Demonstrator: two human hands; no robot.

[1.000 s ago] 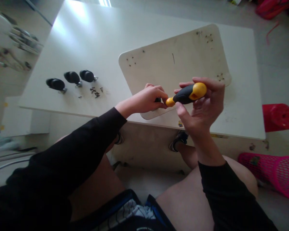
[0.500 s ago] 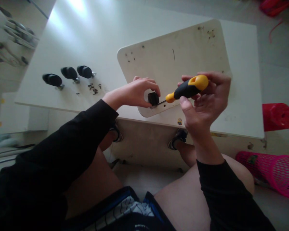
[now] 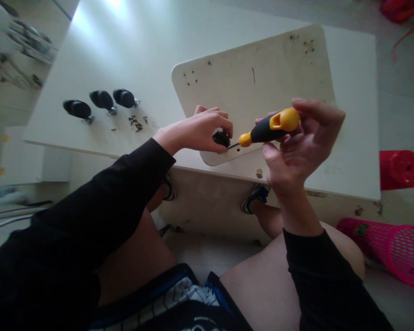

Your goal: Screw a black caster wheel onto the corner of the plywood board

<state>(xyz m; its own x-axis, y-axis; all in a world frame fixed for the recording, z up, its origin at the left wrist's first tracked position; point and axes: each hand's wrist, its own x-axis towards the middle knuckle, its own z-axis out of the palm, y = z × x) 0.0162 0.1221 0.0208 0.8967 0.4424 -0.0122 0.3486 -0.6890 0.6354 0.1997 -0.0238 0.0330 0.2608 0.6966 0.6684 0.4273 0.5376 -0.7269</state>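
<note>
My left hand point(image 3: 207, 128) is closed round a black caster wheel point(image 3: 221, 138) at the near left corner of a white board point(image 3: 227, 78). In my right hand point(image 3: 303, 142) is a screwdriver point(image 3: 267, 128) with a yellow and black handle. Thumb and fingers rest on that handle, and the shaft slants down to the left. Its tip meets the base of the caster, but the exact contact point is hidden. Farther left on the table stand three more black casters point(image 3: 101, 99) with metal fittings. Several dark screws point(image 3: 137, 124) lie loose beside them.
The board lies on a white table point(image 3: 148, 55), whose near edge runs above my knees. Screw holes point(image 3: 190, 78) mark the board's corners. To the right are a red plastic stool or bucket point(image 3: 402, 170) and a pink mesh basket point(image 3: 403, 253) on the floor.
The caster under my left hand has turned or tilted a little. My right fingers have loosened and spread on the screwdriver handle. The whole view has shifted slightly.
</note>
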